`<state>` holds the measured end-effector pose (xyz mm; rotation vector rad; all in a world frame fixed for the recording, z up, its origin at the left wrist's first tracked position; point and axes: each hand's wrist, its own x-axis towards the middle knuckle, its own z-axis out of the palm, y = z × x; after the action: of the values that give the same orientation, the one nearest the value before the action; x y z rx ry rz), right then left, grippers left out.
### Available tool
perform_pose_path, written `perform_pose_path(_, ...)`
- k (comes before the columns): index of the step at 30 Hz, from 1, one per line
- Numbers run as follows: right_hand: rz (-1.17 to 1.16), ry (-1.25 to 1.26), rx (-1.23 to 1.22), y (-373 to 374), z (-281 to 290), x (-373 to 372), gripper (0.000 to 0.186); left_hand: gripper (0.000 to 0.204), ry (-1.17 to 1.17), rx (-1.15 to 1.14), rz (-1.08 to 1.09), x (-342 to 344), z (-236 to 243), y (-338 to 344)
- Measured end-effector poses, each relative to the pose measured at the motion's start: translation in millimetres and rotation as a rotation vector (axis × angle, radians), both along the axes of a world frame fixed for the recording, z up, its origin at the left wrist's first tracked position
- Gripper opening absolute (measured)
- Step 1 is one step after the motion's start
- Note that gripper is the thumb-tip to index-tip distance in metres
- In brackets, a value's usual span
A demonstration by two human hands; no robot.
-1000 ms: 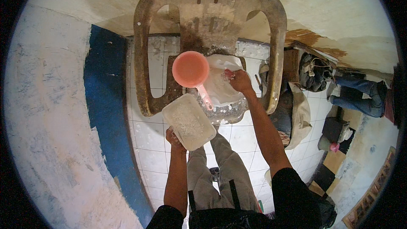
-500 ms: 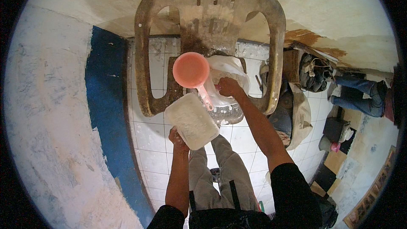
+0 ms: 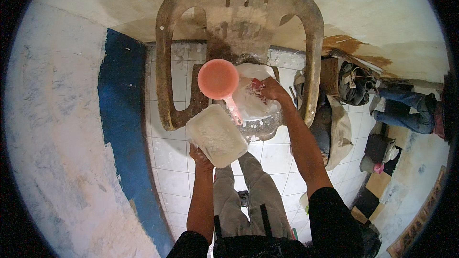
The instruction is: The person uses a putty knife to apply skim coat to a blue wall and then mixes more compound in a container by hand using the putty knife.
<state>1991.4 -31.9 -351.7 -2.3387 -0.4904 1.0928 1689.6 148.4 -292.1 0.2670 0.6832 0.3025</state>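
- Left hand [image 3: 202, 156]: grip closed around the near-left side of a pale rectangular tub [image 3: 225, 158]; some fingers run underneath, out of sight.
- Tub: held tilted in front of the chair seat [image 3: 260, 132], overlapping its front-left corner in view. Whitish residue coats the inside. Can't tell whether it touches the seat.
- Right hand [image 3: 272, 91]: grip pinching a small red tool [image 3: 256, 84], fingers bunched. Far end of the tool blurs into whitish stuff, so shape unclear.
- Red tool is over the mouth of a white bag [image 3: 256, 113]. Can't tell how deep it goes.
- White bag: on the seat, middle to right side, between the back edge and the front edge. Looks like thin plastic, pale contents.
- Pink dipper [image 3: 218, 79]: toward the seat's left edge, bowl facing up, just left of the bag. Handle slants toward the front edge, across the bag's left side in view.
- Chair [image 3: 313, 43]: stained brown, backrest on the far side, white specks along the seat's front edge.
- Floor [image 3: 275, 155]: white tile.
- Right of the chair: beige sack [image 3: 340, 134], dark bag [image 3: 353, 83] behind it; further right, another person's jeans [image 3: 406, 114].
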Motion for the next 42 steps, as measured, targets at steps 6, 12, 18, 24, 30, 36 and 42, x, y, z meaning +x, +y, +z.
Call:
perform_pose_path(6, 0.019, -0.086, 0.209, -13.9, 41.3, 1.0, 0.026, 0.073, 0.003, -0.056, 0.004, 4.3, 7.7, 0.5)
perform_pose_path(12, -0.460, 0.313, 0.286, -27.9, 40.8, 1.5, 0.026, 0.071, 0.091, 0.030, -0.071, 19.3, 10.8, -2.6)
perform_pose_path(18, -0.622, 0.338, 0.367, -26.3, 51.7, -0.9, 0.025, 0.070, 0.028, -0.090, -0.019, 25.5, 0.0, -2.8)
perform_pose_path(24, -0.676, 0.364, 0.573, -22.1, 69.0, -10.7, 0.021, 0.071, 0.113, -0.063, -0.023, 42.1, 4.3, -7.1)
perform_pose_path(30, -0.568, 0.190, 0.588, 8.0, 148.5, -80.2, 0.023, 0.070, 0.107, 0.006, -0.037, 44.7, -9.6, -19.7)
perform_pose_path(36, -0.097, -0.439, 0.445, 36.6, 178.4, -119.0, 0.032, 0.066, 0.068, -0.088, -0.088, 58.0, 14.9, -28.3)
perform_pose_path(42, -0.110, -0.538, 0.424, 37.7, 191.5, -130.5, 0.034, 0.067, -0.098, -0.181, -0.053, 47.8, -1.3, -30.3)
